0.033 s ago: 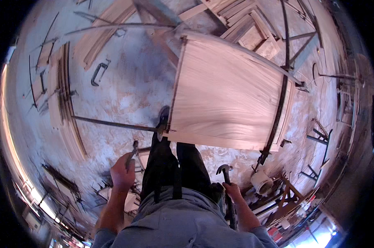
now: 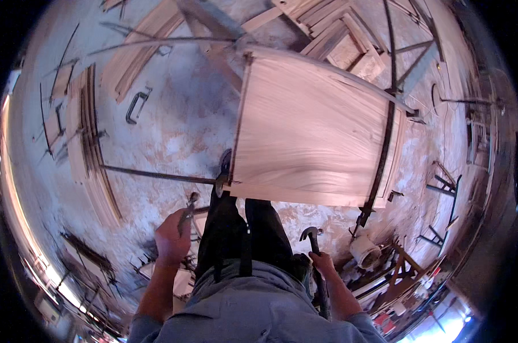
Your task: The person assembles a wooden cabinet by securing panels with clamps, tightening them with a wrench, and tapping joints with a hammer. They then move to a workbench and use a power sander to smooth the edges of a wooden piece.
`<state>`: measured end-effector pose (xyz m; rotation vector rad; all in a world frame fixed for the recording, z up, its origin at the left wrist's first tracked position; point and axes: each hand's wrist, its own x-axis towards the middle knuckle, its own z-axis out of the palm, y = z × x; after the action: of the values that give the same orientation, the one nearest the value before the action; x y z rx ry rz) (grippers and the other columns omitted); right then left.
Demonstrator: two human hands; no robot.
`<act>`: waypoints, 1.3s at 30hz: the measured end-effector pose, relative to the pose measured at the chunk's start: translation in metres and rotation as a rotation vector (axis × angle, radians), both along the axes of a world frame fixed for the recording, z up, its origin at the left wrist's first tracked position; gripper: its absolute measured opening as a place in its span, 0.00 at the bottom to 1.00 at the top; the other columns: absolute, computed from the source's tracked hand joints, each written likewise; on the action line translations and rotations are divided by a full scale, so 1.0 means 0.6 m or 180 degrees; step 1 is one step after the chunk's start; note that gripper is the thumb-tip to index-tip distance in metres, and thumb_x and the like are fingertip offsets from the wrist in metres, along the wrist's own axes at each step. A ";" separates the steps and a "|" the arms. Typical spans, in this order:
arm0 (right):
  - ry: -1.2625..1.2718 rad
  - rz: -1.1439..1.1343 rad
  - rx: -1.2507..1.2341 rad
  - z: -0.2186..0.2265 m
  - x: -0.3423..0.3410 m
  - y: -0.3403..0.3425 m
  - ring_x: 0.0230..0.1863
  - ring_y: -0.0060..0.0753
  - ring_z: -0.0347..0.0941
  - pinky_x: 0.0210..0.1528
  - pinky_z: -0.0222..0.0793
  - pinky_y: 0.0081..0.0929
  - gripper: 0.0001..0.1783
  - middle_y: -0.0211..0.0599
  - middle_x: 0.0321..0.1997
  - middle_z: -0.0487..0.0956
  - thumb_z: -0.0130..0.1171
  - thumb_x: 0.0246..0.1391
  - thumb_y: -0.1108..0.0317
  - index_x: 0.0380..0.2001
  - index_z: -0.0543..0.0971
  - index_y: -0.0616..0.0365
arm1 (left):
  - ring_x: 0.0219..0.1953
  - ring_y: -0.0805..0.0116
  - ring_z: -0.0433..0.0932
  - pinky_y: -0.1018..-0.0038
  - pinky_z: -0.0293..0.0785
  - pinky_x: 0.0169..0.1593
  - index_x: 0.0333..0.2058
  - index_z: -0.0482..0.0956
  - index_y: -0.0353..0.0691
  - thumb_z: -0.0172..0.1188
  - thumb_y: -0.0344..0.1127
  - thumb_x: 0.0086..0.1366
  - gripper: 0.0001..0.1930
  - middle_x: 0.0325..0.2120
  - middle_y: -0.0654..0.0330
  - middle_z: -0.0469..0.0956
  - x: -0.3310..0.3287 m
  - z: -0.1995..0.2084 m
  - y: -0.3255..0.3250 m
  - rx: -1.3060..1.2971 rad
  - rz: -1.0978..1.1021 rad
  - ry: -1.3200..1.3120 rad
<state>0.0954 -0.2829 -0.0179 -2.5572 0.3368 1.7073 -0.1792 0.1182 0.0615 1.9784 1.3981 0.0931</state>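
My left hand point(image 2: 172, 239) is wrapped round a slim grey metal tool point(image 2: 187, 215) with a knobbed upper end; I cannot make out its exact kind. To the right of my waist, my right hand point(image 2: 323, 264) grips a claw hammer point(image 2: 314, 242) near its head, the handle running down along my forearm. In front of my legs lies a broad pale wooden panel point(image 2: 310, 131). Dark bar clamps run along its edges, among them a long bar clamp point(image 2: 383, 154) on the right side. Neither hand touches the panel.
Another long bar point(image 2: 156, 172) reaches from the panel's near left corner to stacked boards point(image 2: 90, 143). A C-clamp point(image 2: 136, 106) lies on the floor at left. Wooden frames point(image 2: 350, 48) are piled beyond the panel. A white bucket point(image 2: 364, 252) stands near my right hand.
My left hand with the metal tool has shifted slightly to the right. The right hand keeps its grip on the claw hammer.
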 end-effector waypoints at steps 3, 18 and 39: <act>-0.0081 0.0115 0.0422 -0.012 0.000 -0.005 0.22 0.32 0.75 0.25 0.69 0.33 0.24 0.36 0.17 0.75 0.61 0.49 0.48 0.25 0.78 0.64 | 0.32 0.52 0.76 0.62 0.74 0.35 0.41 0.78 0.40 0.60 0.31 0.55 0.14 0.29 0.54 0.76 0.132 0.027 0.044 0.0612 -0.0998 0.0001; -0.0075 -0.0341 0.0629 0.004 -0.054 -0.043 0.39 0.57 0.77 0.43 0.71 0.47 0.33 0.58 0.31 0.79 0.56 0.48 0.39 0.32 0.77 0.66 | 0.39 0.58 0.71 0.61 0.67 0.42 0.41 0.79 0.43 0.58 0.33 0.57 0.12 0.33 0.60 0.73 0.506 -0.036 0.031 0.2302 -0.3021 -0.0371; -0.0007 -0.1082 0.0516 0.002 -0.026 -0.063 0.39 0.59 0.77 0.41 0.72 0.47 0.31 0.59 0.31 0.79 0.56 0.49 0.41 0.33 0.77 0.64 | 0.50 0.46 0.69 0.57 0.65 0.54 0.55 0.66 0.29 0.56 0.32 0.59 0.25 0.46 0.43 0.71 0.153 0.018 0.144 0.1028 -0.2183 0.0661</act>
<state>0.0796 -0.3207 -0.0168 -2.2340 0.5700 1.5391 -0.0873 0.2047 0.0725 2.6985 0.7803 -0.2182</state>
